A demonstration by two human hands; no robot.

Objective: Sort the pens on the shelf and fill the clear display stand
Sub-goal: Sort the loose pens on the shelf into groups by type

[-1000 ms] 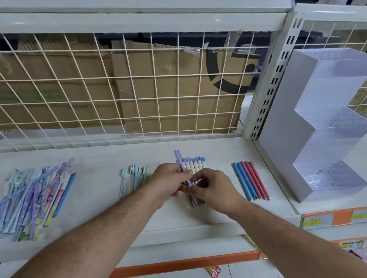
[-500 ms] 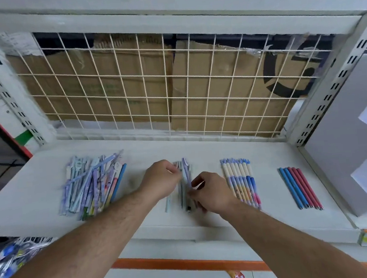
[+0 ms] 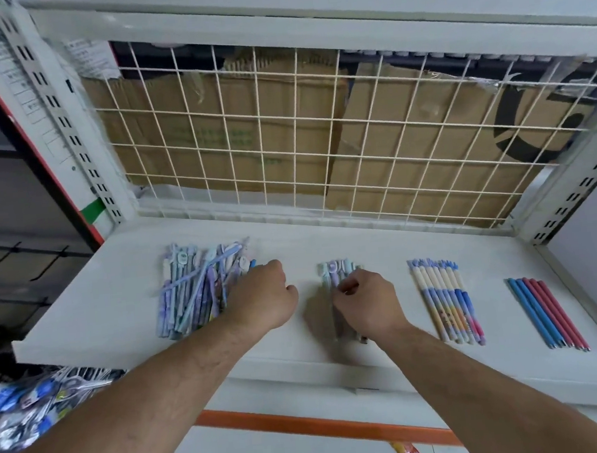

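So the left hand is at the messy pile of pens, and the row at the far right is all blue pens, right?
Not quite. In the head view the left hand is indeed at the messy pile of pens, but the row at the far right is not all blue: it holds blue pens on its left side and red ones on its right.

No legible text anywhere. White paper sheet (image 3: 13, 78) on the upright, upper left of frame: printed rows, too blurred to read. Second sheet (image 3: 89, 58) just right of it: same. Cardboard (image 3: 217, 139) behind the wire grid, centre: faint green print, unreadable. Cardboard panel (image 3: 519, 124) at right: large black curved mark, partial, no letters discernible.
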